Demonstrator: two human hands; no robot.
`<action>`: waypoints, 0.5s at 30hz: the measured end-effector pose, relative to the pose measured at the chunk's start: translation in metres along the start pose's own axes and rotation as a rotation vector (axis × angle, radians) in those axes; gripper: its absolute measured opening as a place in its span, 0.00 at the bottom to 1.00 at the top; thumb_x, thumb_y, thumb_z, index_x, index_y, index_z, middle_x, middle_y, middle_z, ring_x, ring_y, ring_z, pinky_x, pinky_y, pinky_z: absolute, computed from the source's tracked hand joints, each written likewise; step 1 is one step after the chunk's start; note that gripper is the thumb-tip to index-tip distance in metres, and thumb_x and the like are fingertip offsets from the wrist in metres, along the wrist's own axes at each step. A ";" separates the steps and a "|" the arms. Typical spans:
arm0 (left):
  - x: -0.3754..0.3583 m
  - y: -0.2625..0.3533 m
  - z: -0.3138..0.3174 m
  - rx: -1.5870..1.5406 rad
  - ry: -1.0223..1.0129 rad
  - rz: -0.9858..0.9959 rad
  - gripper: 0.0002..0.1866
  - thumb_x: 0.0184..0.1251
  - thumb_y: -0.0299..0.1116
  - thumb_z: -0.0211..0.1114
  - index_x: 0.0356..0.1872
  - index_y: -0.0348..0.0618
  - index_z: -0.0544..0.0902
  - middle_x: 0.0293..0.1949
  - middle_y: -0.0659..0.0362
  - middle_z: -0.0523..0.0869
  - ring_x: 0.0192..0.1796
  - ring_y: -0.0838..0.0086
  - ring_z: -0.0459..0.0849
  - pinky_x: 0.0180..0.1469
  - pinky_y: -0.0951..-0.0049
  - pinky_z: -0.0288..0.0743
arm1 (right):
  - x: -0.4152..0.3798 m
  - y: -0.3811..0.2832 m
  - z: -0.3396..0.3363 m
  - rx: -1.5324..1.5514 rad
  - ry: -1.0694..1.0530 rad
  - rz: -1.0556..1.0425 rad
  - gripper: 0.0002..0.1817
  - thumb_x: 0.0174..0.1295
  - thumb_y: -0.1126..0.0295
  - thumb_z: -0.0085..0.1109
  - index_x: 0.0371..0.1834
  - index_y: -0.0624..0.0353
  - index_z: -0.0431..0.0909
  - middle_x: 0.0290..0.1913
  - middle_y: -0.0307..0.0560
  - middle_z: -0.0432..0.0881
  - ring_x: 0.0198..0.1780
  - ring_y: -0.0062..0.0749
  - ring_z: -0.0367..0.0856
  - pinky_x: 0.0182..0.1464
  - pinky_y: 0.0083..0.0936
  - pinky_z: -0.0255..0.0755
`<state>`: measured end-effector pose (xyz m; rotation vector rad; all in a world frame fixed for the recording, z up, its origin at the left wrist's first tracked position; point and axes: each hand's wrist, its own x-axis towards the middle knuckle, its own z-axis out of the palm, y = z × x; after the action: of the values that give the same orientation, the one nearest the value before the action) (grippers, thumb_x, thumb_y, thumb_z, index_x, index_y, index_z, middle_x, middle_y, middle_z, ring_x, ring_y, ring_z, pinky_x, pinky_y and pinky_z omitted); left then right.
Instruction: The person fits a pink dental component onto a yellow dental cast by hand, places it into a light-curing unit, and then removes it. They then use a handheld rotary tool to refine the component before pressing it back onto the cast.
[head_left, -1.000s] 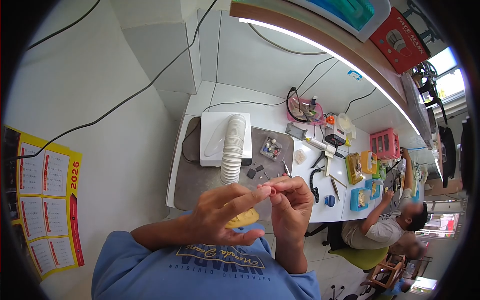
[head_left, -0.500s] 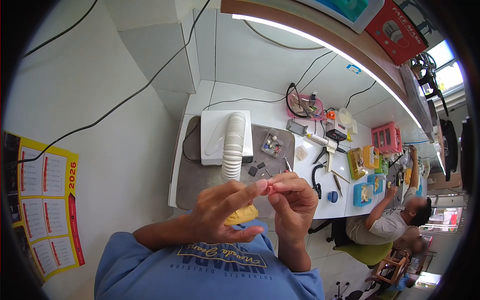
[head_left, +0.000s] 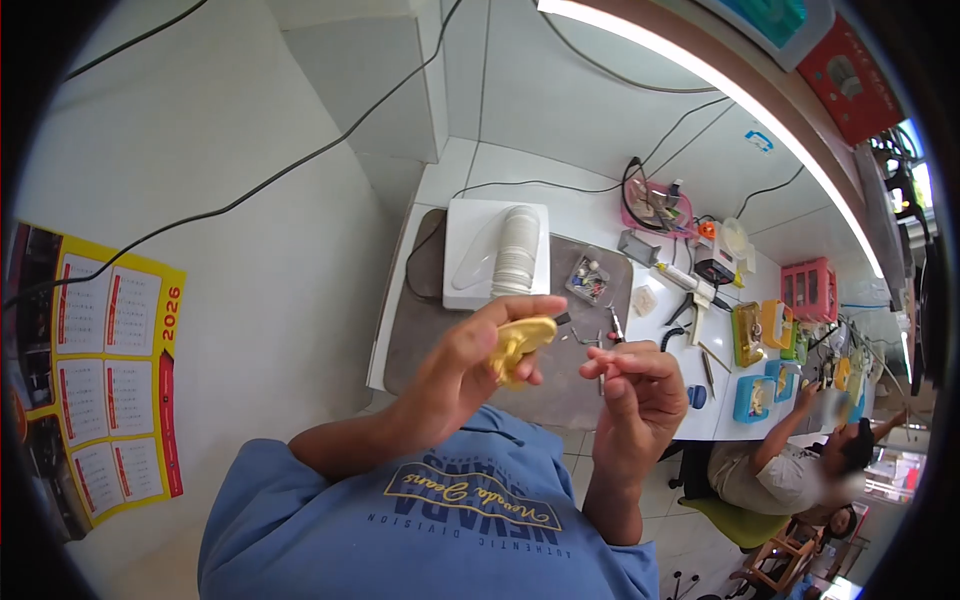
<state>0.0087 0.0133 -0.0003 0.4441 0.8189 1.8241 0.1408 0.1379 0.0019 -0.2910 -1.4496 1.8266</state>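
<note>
My left hand (head_left: 455, 375) holds a yellow dental cast (head_left: 518, 343) up in front of my chest, fingers closed round its edges, thumb across the top. The cast sits above the near edge of the grey mat (head_left: 415, 345), tilted so one face turns toward me.

My right hand (head_left: 635, 395) hangs just right of the cast, not touching it. Its fingertips are pinched together, nearly shut; whether something small sits between them I cannot tell.

Step in hand, as I judge it: looking the cast over between bouts of fine fitting. The next move would call for bringing the pinched fingertips back to the cast's face with a steady, small approach, left hand keeping the cast still.

Around the mat: white suction box (head_left: 495, 250) with a ribbed hose (head_left: 516, 250) at its far side; a small clear box of burs (head_left: 587, 278) on its right part; small hand tools just beyond that, on the white counter (head_left: 560, 215). Further right, a pink basket (head_left: 655, 205), coloured trays (head_left: 752, 335) and a pink rack (head_left: 812, 288). Another person (head_left: 800, 465) sits well right of the mat, busy at their own place. Nothing lies between my two hands.
</note>
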 end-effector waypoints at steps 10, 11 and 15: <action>-0.005 -0.003 -0.010 -0.319 0.020 -0.109 0.37 0.64 0.36 0.47 0.75 0.36 0.51 0.70 0.46 0.63 0.69 0.59 0.69 0.75 0.62 0.56 | -0.015 0.019 -0.019 -0.109 0.155 0.116 0.07 0.62 0.78 0.65 0.41 0.65 0.77 0.37 0.46 0.80 0.40 0.32 0.84 0.50 0.27 0.78; -0.005 -0.003 -0.010 -0.254 0.072 -0.088 0.38 0.63 0.33 0.48 0.76 0.37 0.50 0.71 0.47 0.60 0.73 0.57 0.64 0.76 0.61 0.54 | -0.018 0.020 -0.021 -0.112 0.155 0.116 0.07 0.62 0.78 0.65 0.41 0.65 0.77 0.37 0.46 0.80 0.40 0.32 0.84 0.50 0.27 0.78; -0.007 -0.007 -0.008 -0.210 0.082 -0.073 0.41 0.61 0.30 0.51 0.77 0.40 0.46 0.73 0.49 0.56 0.76 0.55 0.59 0.76 0.59 0.53 | -0.021 0.020 -0.020 -0.074 0.172 0.186 0.07 0.62 0.80 0.64 0.41 0.66 0.77 0.39 0.47 0.80 0.40 0.31 0.84 0.49 0.27 0.79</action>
<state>0.0107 0.0055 -0.0104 0.2032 0.6809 1.8465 0.1580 0.1371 -0.0283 -0.6232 -1.4098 1.8458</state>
